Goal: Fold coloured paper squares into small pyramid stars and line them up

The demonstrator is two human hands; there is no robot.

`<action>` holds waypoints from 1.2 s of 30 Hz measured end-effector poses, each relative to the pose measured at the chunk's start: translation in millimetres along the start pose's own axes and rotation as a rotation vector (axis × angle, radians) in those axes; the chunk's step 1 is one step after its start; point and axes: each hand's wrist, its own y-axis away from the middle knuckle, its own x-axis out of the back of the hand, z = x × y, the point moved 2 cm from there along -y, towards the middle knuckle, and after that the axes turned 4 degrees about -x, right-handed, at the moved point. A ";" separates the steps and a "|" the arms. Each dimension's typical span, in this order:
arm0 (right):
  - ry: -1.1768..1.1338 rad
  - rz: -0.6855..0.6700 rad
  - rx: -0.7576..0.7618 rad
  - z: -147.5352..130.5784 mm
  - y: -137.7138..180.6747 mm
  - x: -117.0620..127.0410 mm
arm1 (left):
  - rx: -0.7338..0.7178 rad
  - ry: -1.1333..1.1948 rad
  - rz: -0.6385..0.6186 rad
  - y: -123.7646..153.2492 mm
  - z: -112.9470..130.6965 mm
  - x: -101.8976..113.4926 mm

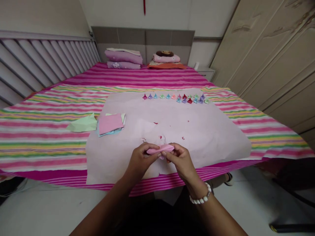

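We record the left hand [140, 161] and right hand [180, 160] both pinched on a part-folded pink paper [160, 149] over the near edge of the pale sheet [211, 134], with a row of finished pieces [176, 97] at its far edge and a stack of unfolded squares [110, 124] at left, so the work appears well underway.

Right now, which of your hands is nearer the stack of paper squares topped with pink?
Left. The left hand is to the right of the stack of paper squares and closer to the bed's edge; the right hand is farther right. Both pinch the pink folded paper.
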 end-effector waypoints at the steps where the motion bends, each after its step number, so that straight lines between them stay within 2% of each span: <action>1: -0.002 -0.003 0.006 -0.3 -0.1 -0.1 | -0.032 -0.019 0.011 -0.6 0.3 0.6; 4: -0.033 0.002 0.023 -1.9 -0.2 0.4 | -0.112 -0.073 0.028 -1.9 2.7 3.2; 6: -0.001 0.015 0.065 -5.2 -0.2 2.1 | -0.113 -0.084 0.002 -1.8 4.8 4.5; 10: 0.181 -0.003 0.223 -16.6 0.2 5.7 | 0.000 0.027 -0.117 0.4 7.2 3.5; 12: 0.189 -0.031 0.256 -20.1 0.2 6.4 | 0.071 0.092 -0.134 1.3 6.3 2.6; 17: 0.064 -0.024 0.190 -16.1 -0.2 7.1 | 0.187 0.235 -0.039 0.3 -2.0 3.7; 21: 0.050 -0.008 0.167 -10.6 -0.2 6.5 | 0.252 0.299 0.030 0.0 -7.3 3.9; 25: 0.071 0.030 0.177 -9.7 0.2 3.9 | 0.259 0.491 0.010 2.1 -7.3 -4.1; 30: 0.101 0.120 0.203 -11.4 3.7 -0.1 | 0.325 0.553 -0.018 6.7 -10.7 -17.2; 34: 0.107 0.087 0.198 -11.0 6.8 -1.1 | 0.377 0.571 0.054 5.6 -12.4 -16.1; 36: 0.063 0.044 0.170 -10.9 6.6 -1.4 | 0.349 0.562 0.029 3.4 -10.1 -13.5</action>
